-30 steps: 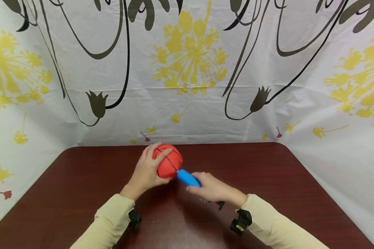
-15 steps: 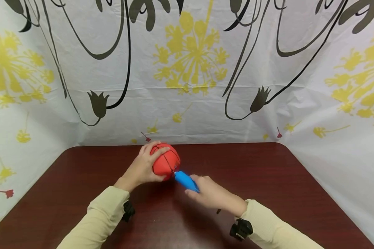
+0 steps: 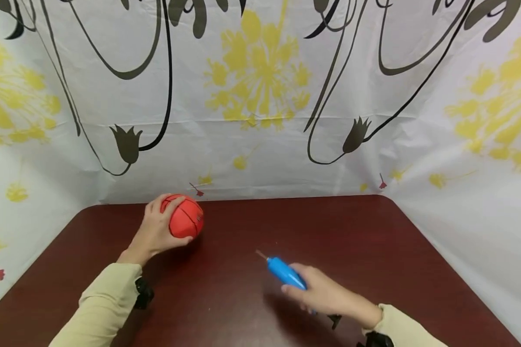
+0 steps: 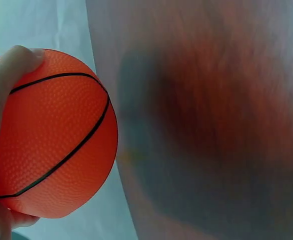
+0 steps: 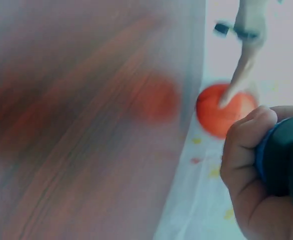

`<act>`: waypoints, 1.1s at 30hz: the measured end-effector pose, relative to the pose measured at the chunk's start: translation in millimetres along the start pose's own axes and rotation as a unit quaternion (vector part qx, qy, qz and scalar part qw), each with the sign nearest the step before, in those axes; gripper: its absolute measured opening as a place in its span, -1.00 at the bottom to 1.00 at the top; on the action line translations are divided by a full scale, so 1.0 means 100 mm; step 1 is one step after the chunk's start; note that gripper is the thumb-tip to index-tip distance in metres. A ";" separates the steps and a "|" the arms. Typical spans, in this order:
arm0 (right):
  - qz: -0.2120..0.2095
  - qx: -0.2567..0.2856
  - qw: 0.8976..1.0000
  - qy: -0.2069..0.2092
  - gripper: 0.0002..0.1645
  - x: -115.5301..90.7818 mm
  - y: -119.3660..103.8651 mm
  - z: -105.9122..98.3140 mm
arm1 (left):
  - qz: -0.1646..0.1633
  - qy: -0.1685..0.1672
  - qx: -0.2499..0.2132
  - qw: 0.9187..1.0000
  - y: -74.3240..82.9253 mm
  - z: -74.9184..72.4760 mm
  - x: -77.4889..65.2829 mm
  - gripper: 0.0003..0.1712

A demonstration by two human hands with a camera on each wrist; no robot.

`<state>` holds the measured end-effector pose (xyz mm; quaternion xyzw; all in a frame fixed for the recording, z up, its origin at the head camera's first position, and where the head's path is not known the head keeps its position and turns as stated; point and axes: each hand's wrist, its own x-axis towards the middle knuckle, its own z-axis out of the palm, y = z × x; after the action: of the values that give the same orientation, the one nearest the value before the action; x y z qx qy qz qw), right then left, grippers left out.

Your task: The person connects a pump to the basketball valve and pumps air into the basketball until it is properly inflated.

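My left hand (image 3: pixel 153 232) grips a small orange-red toy basketball (image 3: pixel 190 219) with black seam lines, over the far left part of the table. In the left wrist view the basketball (image 4: pixel 61 135) has a pebbled surface, with fingers curled round its side. To the right and nearer, my right hand (image 3: pixel 325 293) is wrapped round a blue ball pump (image 3: pixel 285 273). A thin needle (image 3: pixel 261 254) sticks out of the pump's front end, pointing up and left, well apart from the ball. The pump's dark rear end (image 5: pixel 281 160) fills the edge of the right wrist view; its grip is mostly behind my fingers.
A dark reddish-brown glossy table (image 3: pixel 226 299) lies beneath both hands. Behind it and on both sides hangs a white sheet (image 3: pixel 252 144) with yellow, grey and red plant prints. Dark wrist devices (image 3: pixel 143 293) sit below both hands.
The needle, earlier at the basketball's surface, is now away from it. My left hand has carried the ball left; my right hand has moved right and nearer with the pump.
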<state>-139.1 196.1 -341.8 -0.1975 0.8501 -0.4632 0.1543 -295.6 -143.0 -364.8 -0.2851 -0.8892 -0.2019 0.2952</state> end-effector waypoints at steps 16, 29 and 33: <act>0.022 0.078 0.994 0.073 -0.45 0.41 0.30 -0.21 | 0.139 -0.058 -0.017 0.988 0.39 0.37 0.24 0.02; 0.104 -0.009 0.985 0.140 -0.44 0.82 0.52 -0.15 | 0.192 -0.106 -0.007 0.976 0.33 0.41 0.16 0.09; 0.091 -0.053 0.985 0.139 -0.44 0.92 0.55 -0.14 | 0.187 -0.110 -0.012 0.976 0.34 0.40 0.14 0.09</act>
<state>-236.3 189.2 -388.9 -0.0613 0.9009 -0.4245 0.0657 -299.8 -91.3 -379.4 -0.4703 -0.8446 -0.1213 0.2251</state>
